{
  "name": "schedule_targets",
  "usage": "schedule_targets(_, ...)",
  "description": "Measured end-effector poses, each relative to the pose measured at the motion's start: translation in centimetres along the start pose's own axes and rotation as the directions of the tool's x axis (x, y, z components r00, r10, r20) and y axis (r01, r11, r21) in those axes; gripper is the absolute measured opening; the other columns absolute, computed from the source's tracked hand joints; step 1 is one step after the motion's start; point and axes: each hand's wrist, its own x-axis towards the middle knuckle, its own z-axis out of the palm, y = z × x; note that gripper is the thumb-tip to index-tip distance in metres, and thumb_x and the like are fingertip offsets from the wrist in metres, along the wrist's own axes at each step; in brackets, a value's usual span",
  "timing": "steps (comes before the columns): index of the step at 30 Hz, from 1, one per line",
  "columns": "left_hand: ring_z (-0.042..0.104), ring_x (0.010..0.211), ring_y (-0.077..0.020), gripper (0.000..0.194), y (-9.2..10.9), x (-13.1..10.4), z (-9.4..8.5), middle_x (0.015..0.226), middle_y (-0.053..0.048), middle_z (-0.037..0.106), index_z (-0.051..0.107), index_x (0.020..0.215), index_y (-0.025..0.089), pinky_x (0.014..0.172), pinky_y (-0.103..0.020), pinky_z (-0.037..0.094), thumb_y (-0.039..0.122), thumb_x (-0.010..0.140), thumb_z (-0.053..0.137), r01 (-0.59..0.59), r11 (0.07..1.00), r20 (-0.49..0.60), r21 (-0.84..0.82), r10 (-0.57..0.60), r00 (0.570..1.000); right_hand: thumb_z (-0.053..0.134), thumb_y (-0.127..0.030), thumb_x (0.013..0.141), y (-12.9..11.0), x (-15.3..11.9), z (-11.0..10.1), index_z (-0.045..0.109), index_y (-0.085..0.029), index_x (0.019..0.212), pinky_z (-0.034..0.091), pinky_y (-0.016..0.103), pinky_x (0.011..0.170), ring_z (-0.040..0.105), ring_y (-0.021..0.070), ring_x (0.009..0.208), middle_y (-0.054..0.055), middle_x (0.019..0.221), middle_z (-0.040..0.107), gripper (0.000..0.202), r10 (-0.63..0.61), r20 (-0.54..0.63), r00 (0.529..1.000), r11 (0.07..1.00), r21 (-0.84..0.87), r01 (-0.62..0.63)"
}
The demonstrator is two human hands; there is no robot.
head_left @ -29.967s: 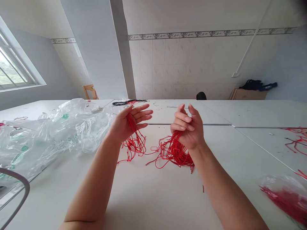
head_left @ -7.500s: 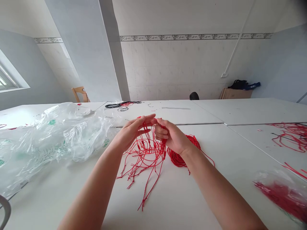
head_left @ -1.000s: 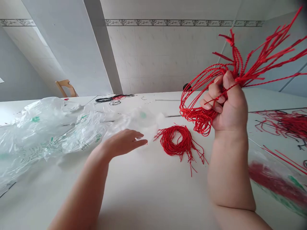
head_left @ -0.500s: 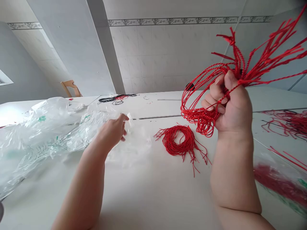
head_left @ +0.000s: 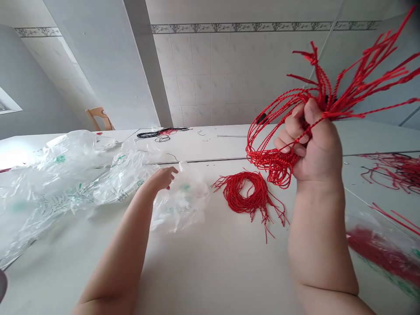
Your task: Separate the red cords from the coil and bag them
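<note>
My right hand (head_left: 305, 135) is raised at the right, wrapped round a bundle of red cords (head_left: 356, 89); loops hang at its left and knotted ends fan out up and to the right. On the white table (head_left: 229, 271) below lies a coil of red cords (head_left: 234, 192) with loose ends. My left hand (head_left: 164, 177) reaches over a thin clear plastic bag (head_left: 187, 201), fingers apart and slightly curled, holding nothing that shows. Whether its fingertips touch the bag is unclear.
Crumpled clear bags with green print (head_left: 72, 175) cover the left side. Black cords (head_left: 149, 133) lie at the back. Red and black cords (head_left: 400, 170) and a bag of red material (head_left: 383, 251) are at the right. A wooden chair (head_left: 98, 116) stands behind.
The clear bag beside my left hand has spread out flatter on the table. My left hand has moved slightly right and down. My right hand still holds its bundle, shifted barely left.
</note>
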Motion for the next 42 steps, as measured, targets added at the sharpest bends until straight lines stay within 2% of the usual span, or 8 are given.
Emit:
schedule_targets(9, 0.077, 0.094, -0.0297, 0.055, 1.7, 0.1, 1.7, 0.115, -0.012, 0.079, 0.071, 0.115, 0.02, 0.077, -0.034, 0.06, 0.053, 0.072, 0.078, -0.143, 0.988, 0.221, 0.057, 0.128, 0.967, 0.076, -0.058, 0.087, 2.1, 0.8, 0.7, 0.062, -0.025, 0.077, 0.036, 0.025, 0.045, 0.018, 0.008, 0.044, -0.01, 0.055, 0.026, 0.038, 0.019, 0.006, 1.0, 1.0, -0.008, -0.019)
schedule_targets(16, 0.073, 0.093, -0.0312, 0.032, 4.1, -0.2, 4.7, 0.099, -0.01, 0.078, 0.07, 0.086, 0.021, 0.079, -0.039, 0.056, 0.036, 0.064, 0.088, -0.248, 0.956, 0.156, 0.159, 0.224, 0.962, 0.074, -0.058, 0.089, 2.9, 0.8, 1.1, 0.056, -0.024, 0.077, 0.037, 0.022, 0.044, 0.021, 0.0066, 0.042, -0.012, 0.055, 0.028, 0.04, 0.038, 0.02, 0.999, 0.999, -0.032, -0.038)
schedule_targets(19, 0.071, 0.09, -0.0272, 0.018, 4.5, -0.5, 4.6, 0.096, -0.009, 0.076, 0.071, 0.098, 0.019, 0.077, -0.037, 0.054, 0.019, 0.08, 0.071, -0.246, 0.952, 0.059, 0.182, 0.239, 0.969, 0.074, -0.057, 0.089, 3.1, 0.6, 1.5, 0.056, -0.024, 0.077, 0.037, 0.022, 0.044, 0.021, 0.0064, 0.042, -0.012, 0.054, 0.028, 0.04, 0.041, 0.04, 0.998, 0.999, -0.033, -0.04)
schedule_targets(25, 0.069, 0.09, -0.0302, 0.051, 5.2, -3.1, 0.8, 0.107, -0.013, 0.072, 0.05, 0.144, 0.022, 0.067, -0.036, 0.044, 0.014, 0.095, 0.038, -0.19, 0.967, -0.313, 0.171, 0.236, 0.92, 0.077, -0.056, 0.087, 3.3, 0.6, 1.7, 0.058, -0.024, 0.078, 0.035, 0.022, 0.044, 0.021, 0.0066, 0.043, -0.012, 0.052, 0.028, 0.038, 0.068, 0.039, 0.997, 0.998, -0.016, -0.068)
schedule_targets(31, 0.057, 0.064, -0.0174, 0.013, 6.9, -7.4, -1.1, 0.097, -0.003, 0.07, 0.061, 0.091, 0.023, 0.06, -0.032, 0.04, 0.031, 0.096, 0.051, -0.435, 0.898, -0.628, -0.069, 0.3, 0.718, 0.077, -0.052, 0.088, 3.4, 0.5, 1.9, 0.058, -0.024, 0.078, 0.036, 0.022, 0.045, 0.021, 0.0069, 0.044, -0.011, 0.055, 0.029, 0.036, 0.061, 0.044, 0.997, 0.998, 0.01, -0.062)
schedule_targets(35, 0.043, 0.051, -0.0125, 0.033, 8.0, -9.2, -1.0, 0.092, -0.001, 0.073, 0.067, 0.085, 0.022, 0.056, -0.032, 0.036, 0.044, 0.102, 0.048, -0.504, 0.853, -0.712, -0.135, 0.27, 0.648, 0.073, -0.052, 0.092, 1.7, -0.7, 3.1, 0.053, -0.025, 0.074, 0.034, 0.022, 0.044, 0.016, 0.0083, 0.045, -0.01, 0.057, 0.023, 0.038, 0.023, 0.005, 1.0, 0.991, 0.133, -0.023)
schedule_targets(38, 0.04, 0.048, -0.0092, 0.021, 8.4, -10.0, -0.8, 0.106, 0.0, 0.079, 0.069, 0.096, 0.022, 0.057, -0.03, 0.039, 0.033, 0.099, 0.051, -0.55, 0.829, -0.745, -0.1, 0.304, 0.593, 0.072, -0.052, 0.093, -0.5, -2.2, 4.0, 0.049, -0.026, 0.073, 0.03, 0.023, 0.041, 0.009, 0.0101, 0.047, -0.01, 0.058, 0.018, 0.04, 0.034, -0.037, 0.999, 0.971, 0.237, -0.024)
schedule_targets(42, 0.043, 0.046, -0.0096, 0.036, 8.7, -10.5, -0.5, 0.103, 0.0, 0.08, 0.062, 0.127, 0.025, 0.052, -0.028, 0.039, 0.02, 0.092, 0.054, -0.631, 0.751, -0.681, -0.191, 0.362, 0.637, 0.073, -0.048, 0.093, -1.5, -3.5, 5.1, 0.045, -0.026, 0.073, 0.031, 0.023, 0.042, 0.008, 0.0102, 0.047, -0.01, 0.058, 0.017, 0.041, -0.016, -0.087, 0.996, 0.948, 0.314, 0.043)
